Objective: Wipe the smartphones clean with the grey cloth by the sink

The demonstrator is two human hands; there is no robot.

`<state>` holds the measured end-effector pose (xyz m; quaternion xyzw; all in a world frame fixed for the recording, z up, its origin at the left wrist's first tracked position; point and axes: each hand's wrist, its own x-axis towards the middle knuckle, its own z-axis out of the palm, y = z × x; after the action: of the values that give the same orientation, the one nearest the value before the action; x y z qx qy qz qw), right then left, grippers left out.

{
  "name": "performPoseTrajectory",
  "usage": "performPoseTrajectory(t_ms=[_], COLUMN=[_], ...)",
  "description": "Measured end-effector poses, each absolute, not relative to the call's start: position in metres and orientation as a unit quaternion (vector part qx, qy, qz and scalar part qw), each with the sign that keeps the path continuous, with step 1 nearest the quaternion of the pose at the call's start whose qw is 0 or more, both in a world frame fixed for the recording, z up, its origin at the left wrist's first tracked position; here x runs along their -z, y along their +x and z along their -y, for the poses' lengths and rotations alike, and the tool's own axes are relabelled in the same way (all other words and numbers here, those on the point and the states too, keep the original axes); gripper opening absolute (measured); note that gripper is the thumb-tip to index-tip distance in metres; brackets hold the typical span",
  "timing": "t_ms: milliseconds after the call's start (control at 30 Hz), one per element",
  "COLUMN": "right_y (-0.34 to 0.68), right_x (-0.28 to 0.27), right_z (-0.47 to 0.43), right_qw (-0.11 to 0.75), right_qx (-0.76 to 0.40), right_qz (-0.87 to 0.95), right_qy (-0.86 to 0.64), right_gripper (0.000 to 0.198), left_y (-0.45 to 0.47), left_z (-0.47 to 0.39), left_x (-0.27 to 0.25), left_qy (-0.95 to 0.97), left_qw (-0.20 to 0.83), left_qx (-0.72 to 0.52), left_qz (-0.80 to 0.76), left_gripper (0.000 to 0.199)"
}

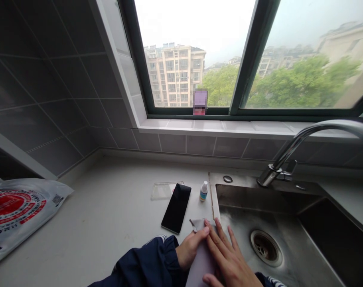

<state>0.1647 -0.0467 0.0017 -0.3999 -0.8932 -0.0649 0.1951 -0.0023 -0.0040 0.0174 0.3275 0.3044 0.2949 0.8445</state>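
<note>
At the counter's edge beside the sink, my left hand grips a smooth lilac flat object, which runs off the bottom of the view; its kind is not plain. A small grey cloth sticks out at its upper end, under my fingertips. My right hand lies across the lilac object with its fingers stretched out and apart. Just beyond my hands lie a black-screened smartphone and a clear phone case, partly behind the phone. A small white-capped spray bottle stands upright to their right.
A steel sink with a drain and a chrome faucet takes up the right. On the left of the pale counter is a white plastic bag with red print. A window with a tiled sill is behind.
</note>
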Motion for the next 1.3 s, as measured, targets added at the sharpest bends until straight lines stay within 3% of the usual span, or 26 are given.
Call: performPoseTrajectory(t_ms=[267,500,767,1300], right_y=[0.166,0.167,0.164,0.164], right_x=[0.002,-0.005,-0.005,0.002], right_z=[0.047,0.047,0.044,0.049], right_qw=[0.206,0.233,0.194,0.189], right_qx=[0.059,0.077,0.096,0.037], right_qz=[0.896,0.901,0.912,0.890], right_qy=[-0.389,-0.357,-0.350,-0.412], right_gripper=[0.076,0.067,0.079,0.086], left_y=[-0.001,-0.002,-0.004,0.002], left_z=[0.000,0.001,0.002,0.000], left_x=[0.019,0.015,-0.004,-0.004], left_qy=[0.331,0.298,0.262,0.206], left_qw=[0.832,0.855,0.894,0.900], left_qx=[-0.353,-0.351,-0.303,-0.347], left_qz=[-0.269,-0.238,-0.201,-0.165], left_gripper=[0.045,0.044,0.051,0.050])
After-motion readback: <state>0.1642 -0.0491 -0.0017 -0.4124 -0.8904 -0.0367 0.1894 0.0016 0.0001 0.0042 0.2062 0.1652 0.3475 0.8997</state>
